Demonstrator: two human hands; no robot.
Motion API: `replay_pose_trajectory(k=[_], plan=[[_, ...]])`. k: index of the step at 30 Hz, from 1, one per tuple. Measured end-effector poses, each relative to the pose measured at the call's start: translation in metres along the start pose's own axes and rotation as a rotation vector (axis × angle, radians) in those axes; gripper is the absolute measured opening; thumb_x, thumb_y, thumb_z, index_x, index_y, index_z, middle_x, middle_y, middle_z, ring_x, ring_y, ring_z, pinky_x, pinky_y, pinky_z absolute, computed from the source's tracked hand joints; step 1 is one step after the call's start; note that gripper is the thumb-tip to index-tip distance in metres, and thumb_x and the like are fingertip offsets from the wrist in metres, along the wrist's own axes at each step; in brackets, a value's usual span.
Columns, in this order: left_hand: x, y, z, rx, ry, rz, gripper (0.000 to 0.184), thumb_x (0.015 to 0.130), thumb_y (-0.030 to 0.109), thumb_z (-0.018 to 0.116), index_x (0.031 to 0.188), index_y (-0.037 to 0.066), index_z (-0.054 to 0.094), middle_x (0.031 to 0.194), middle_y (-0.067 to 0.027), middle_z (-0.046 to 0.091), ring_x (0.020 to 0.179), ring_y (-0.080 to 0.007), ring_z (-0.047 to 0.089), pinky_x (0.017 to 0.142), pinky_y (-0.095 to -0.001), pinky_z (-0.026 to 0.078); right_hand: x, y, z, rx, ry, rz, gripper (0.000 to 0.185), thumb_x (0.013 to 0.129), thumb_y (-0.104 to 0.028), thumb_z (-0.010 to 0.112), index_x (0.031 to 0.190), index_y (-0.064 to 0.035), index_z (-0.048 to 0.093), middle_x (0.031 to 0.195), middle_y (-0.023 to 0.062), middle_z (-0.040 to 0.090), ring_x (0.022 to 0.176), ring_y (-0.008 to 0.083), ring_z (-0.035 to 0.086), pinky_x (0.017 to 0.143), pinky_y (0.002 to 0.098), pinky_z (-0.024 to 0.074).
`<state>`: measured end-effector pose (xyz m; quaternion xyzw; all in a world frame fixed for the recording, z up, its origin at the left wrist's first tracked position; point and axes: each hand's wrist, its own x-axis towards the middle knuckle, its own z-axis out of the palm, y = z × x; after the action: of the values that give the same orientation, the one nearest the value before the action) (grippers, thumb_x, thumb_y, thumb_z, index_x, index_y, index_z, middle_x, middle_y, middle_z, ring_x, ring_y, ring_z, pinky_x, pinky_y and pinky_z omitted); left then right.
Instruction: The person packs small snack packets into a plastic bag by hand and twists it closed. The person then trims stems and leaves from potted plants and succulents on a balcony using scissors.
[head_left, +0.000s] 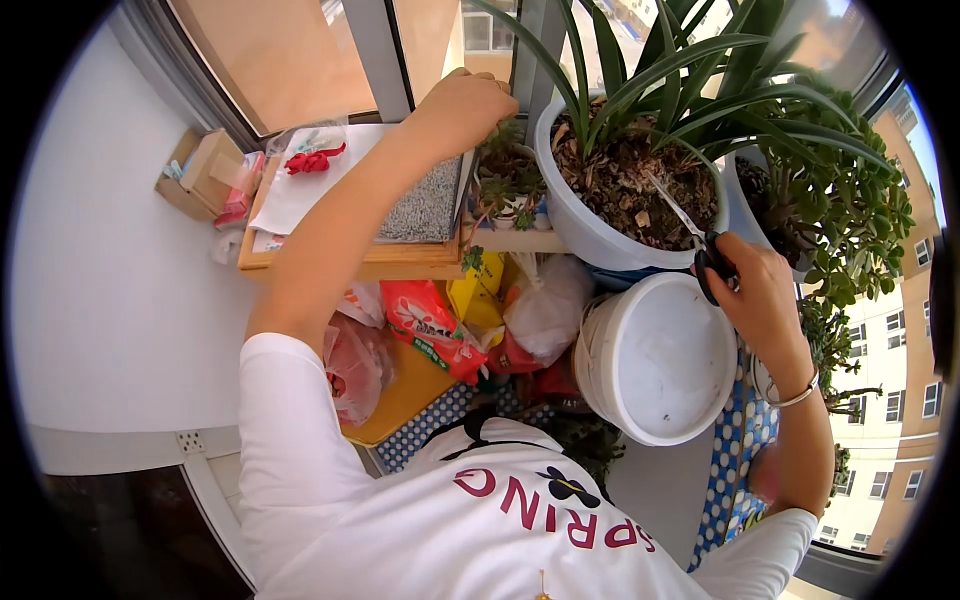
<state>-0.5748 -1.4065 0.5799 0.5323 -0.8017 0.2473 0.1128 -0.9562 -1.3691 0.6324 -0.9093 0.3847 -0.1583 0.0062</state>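
My right hand (pixel 762 290) grips a pair of scissors (pixel 709 245) by their black handles. The blades reach over the soil of a large pale pot (pixel 640 243), where a plant with long strap leaves (pixel 690 95) grows. My left hand (pixel 462 108) is stretched far forward to the window side, just above a small potted succulent (pixel 508 180). Its fingers are curled in, and whatever they may hold is hidden. Below the large pot stands a white bucket (pixel 672 362) with a pale inside and a few dark specks on the bottom.
A wooden-edged tray of grey gravel (pixel 425 205) and white paper (pixel 290 190) lies under my left arm. Plastic bags (pixel 548 305) and a red packet (pixel 430 325) sit below. A cardboard box (pixel 200 175) stands by the wall; a leafy plant (pixel 835 190) fills the right.
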Motion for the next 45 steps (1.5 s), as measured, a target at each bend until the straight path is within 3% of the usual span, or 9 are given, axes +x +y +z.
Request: replay_pose_trajectory(k=[4, 10, 16, 19, 25, 31, 35, 40, 45], plan=[[0.01, -0.006, 0.02, 0.178, -0.197, 0.065, 0.01, 0.081, 0.008, 0.059, 0.086, 0.011, 0.067, 0.085, -0.0031, 0.065, 0.096, -0.0203, 0.062, 0.082, -0.0368, 0.045, 0.0, -0.027, 0.001, 0.052, 0.003, -0.082, 0.017, 0.072, -0.012, 0.071, 0.08, -0.0035, 0.058, 0.066, 0.0142, 0.058, 0.062, 0.0347, 0.057, 0.058, 0.0435, 0.0428], [0.011, -0.011, 0.036, 0.193, -0.225, 0.002, 0.009, 0.081, 0.008, 0.057, 0.086, 0.011, 0.064, 0.083, -0.0045, 0.065, 0.088, -0.0208, 0.064, 0.082, -0.0373, 0.044, -0.005, -0.038, 0.008, 0.099, -0.018, -0.107, 0.018, 0.07, -0.011, 0.071, 0.081, -0.0039, 0.058, 0.065, 0.013, 0.057, 0.06, 0.0333, 0.056, 0.055, 0.0421, 0.0426], [0.007, -0.008, 0.029, -0.181, 0.109, -0.11, 0.007, 0.082, 0.008, 0.055, 0.085, 0.006, 0.061, 0.084, -0.0113, 0.064, 0.086, -0.0278, 0.064, 0.075, -0.0394, 0.048, -0.009, -0.041, 0.019, 0.138, -0.046, -0.09, 0.019, 0.069, -0.01, 0.072, 0.081, -0.0037, 0.059, 0.064, 0.0122, 0.056, 0.06, 0.0327, 0.056, 0.055, 0.0423, 0.0425], [-0.004, 0.015, -0.001, -0.525, -0.077, -0.086, 0.008, 0.082, 0.007, 0.054, 0.085, 0.005, 0.061, 0.088, -0.0131, 0.063, 0.083, -0.0309, 0.063, 0.071, -0.0409, 0.05, -0.012, -0.045, 0.022, 0.167, -0.056, -0.105, 0.019, 0.068, -0.009, 0.072, 0.08, -0.0036, 0.059, 0.063, 0.0113, 0.056, 0.059, 0.032, 0.056, 0.055, 0.042, 0.0423], [-0.004, 0.022, 0.043, -0.166, -0.349, 0.058, 0.021, 0.078, 0.003, 0.055, 0.097, 0.005, 0.065, 0.097, -0.0136, 0.064, 0.089, -0.0323, 0.064, 0.076, -0.0418, 0.053, -0.018, -0.052, 0.034, 0.197, -0.095, -0.168, 0.021, 0.067, -0.012, 0.073, 0.078, -0.0052, 0.058, 0.061, 0.0081, 0.056, 0.057, 0.029, 0.055, 0.052, 0.0402, 0.0417], [0.01, 0.019, 0.052, -0.223, -0.596, 0.109, 0.027, 0.076, 0.0, 0.055, 0.101, 0.004, 0.065, 0.101, -0.0138, 0.065, 0.095, -0.0326, 0.064, 0.078, -0.0422, 0.053, -0.021, -0.057, 0.033, 0.212, -0.11, -0.173, 0.021, 0.067, -0.014, 0.073, 0.076, -0.0068, 0.055, 0.06, 0.0069, 0.056, 0.057, 0.0278, 0.056, 0.051, 0.0403, 0.0425], [0.007, 0.024, 0.063, -0.315, -0.49, -0.031, 0.026, 0.08, 0.005, 0.052, 0.102, 0.006, 0.065, 0.098, -0.0136, 0.065, 0.094, -0.0328, 0.064, 0.078, -0.0424, 0.053, -0.022, -0.061, 0.032, 0.221, -0.13, -0.163, 0.022, 0.068, -0.014, 0.073, 0.076, -0.0066, 0.054, 0.06, 0.0066, 0.056, 0.058, 0.028, 0.057, 0.052, 0.0397, 0.0433], [-0.002, 0.019, 0.066, -0.266, -0.371, 0.015, 0.024, 0.082, 0.007, 0.051, 0.1, 0.005, 0.066, 0.097, -0.0145, 0.064, 0.089, -0.0346, 0.065, 0.078, -0.0433, 0.052, -0.023, -0.062, 0.033, 0.221, -0.181, -0.149, 0.019, 0.068, -0.01, 0.072, 0.08, -0.0041, 0.058, 0.064, 0.0099, 0.057, 0.059, 0.0299, 0.057, 0.053, 0.0395, 0.0442], [-0.002, 0.025, 0.058, -0.283, -0.259, 0.017, 0.017, 0.081, 0.008, 0.055, 0.089, 0.003, 0.069, 0.092, -0.0173, 0.067, 0.087, -0.0344, 0.067, 0.073, -0.0414, 0.055, -0.024, -0.061, 0.038, 0.231, -0.156, -0.148, 0.023, 0.071, -0.02, 0.072, 0.076, -0.0067, 0.053, 0.062, 0.0083, 0.057, 0.06, 0.0305, 0.057, 0.053, 0.0416, 0.0435]])
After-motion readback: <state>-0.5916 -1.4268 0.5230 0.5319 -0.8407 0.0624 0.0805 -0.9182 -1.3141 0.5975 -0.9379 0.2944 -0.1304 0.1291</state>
